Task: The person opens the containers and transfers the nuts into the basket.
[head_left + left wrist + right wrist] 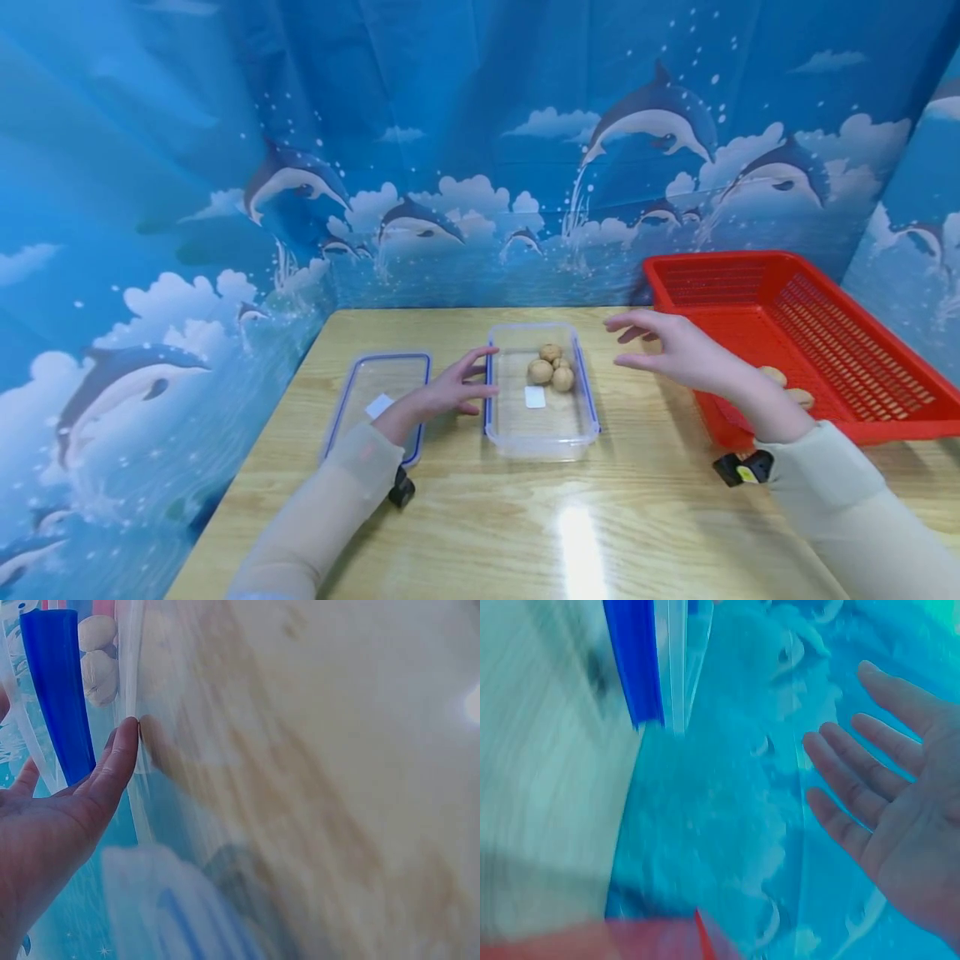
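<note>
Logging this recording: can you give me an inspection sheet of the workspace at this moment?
Surface: light wood-grain table, glare near the front edge of view.
Job's things: clear rectangular plastic box, uncovered, with round tan nut-like pieces inside; clear blue-rimmed plastic lid lying to its left; red slatted plastic basket at right, with at least two similar pieces.
Clutter: nothing seen.
Grippers: bare left hand, fingers spread at the box's left side; bare right hand, raised between box and basket, holding nothing.
Cables: nothing seen.
Surroundings: blue fabric-like backdrop printed with dolphins and clouds.
</note>
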Demonstrator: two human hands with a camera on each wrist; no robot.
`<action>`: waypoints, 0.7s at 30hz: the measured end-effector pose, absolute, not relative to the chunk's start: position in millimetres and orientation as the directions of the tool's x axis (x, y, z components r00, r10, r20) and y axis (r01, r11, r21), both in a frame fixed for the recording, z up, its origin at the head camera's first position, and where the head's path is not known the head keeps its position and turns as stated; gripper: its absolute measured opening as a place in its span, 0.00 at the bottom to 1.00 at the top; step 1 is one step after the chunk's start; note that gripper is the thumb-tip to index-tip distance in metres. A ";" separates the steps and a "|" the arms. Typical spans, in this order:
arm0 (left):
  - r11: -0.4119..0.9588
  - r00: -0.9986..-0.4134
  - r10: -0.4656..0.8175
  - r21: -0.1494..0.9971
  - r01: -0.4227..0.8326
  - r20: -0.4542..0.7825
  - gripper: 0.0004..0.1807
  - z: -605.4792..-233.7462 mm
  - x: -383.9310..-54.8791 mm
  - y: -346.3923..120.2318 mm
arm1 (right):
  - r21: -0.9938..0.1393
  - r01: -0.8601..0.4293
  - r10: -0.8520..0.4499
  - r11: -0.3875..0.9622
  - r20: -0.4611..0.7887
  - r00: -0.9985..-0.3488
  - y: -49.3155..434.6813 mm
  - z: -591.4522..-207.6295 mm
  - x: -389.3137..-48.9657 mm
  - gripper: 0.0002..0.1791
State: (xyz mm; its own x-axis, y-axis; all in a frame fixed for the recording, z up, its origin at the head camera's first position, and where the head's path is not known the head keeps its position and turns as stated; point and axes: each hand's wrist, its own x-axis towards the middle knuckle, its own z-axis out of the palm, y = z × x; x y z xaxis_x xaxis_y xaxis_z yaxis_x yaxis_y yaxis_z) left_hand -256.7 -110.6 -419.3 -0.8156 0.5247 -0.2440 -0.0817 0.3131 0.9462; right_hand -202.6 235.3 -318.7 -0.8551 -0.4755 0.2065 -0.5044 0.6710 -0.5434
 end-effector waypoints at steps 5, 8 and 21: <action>0.312 -0.812 0.532 0.947 -0.073 -0.238 0.38 -418.9 -256.6 -110.5 | -0.553 -0.548 -0.545 0.627 0.191 -0.816 207.9 -334.0 -211.4 0.29; 0.312 -0.811 0.533 0.947 -0.075 -0.240 0.38 -418.5 -256.4 -109.8 | -0.582 -0.548 -0.568 0.601 0.172 -0.805 193.4 -342.4 -216.7 0.29; 0.321 -0.811 0.525 0.943 -0.092 -0.258 0.38 -417.6 -257.4 -109.1 | -0.659 -0.491 -0.589 0.569 0.089 -0.803 165.8 -369.3 -246.4 0.29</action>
State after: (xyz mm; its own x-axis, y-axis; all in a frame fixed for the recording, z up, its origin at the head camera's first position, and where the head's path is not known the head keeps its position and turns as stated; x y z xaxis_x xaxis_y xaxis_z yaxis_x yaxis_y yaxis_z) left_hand -257.4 -109.1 -417.6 -0.8110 0.5250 -0.2582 -0.0923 0.3209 0.9426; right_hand -246.4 165.8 -369.3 -0.8030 -0.5892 0.0892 -0.4910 0.5694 -0.6593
